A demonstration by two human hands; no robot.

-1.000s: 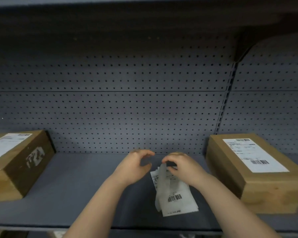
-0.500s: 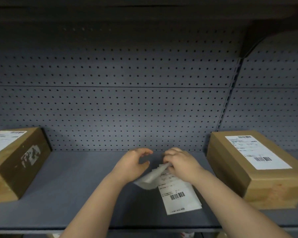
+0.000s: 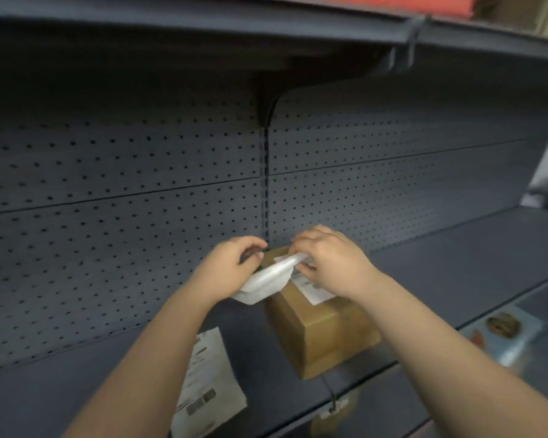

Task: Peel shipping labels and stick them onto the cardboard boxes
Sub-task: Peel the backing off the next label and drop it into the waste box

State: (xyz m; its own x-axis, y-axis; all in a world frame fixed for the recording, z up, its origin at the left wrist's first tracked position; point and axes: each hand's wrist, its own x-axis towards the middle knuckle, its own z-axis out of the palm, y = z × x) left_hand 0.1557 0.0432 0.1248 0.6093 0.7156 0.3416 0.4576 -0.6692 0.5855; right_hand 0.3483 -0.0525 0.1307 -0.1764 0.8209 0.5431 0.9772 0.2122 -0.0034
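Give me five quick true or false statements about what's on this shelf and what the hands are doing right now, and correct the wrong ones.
1. Both hands are raised over the cardboard box. True.
2. The left hand is empty. False: its grip pinches a curled white sheet, which the right hand holds at the other end.
3. The box top is bare cardboard. False: a printed label already lies on it.
4. More printed label sheets lie flat on the shelf, left of the box. True.
5. The back wall behind the box is solid and smooth. False: it is a perforated panel.
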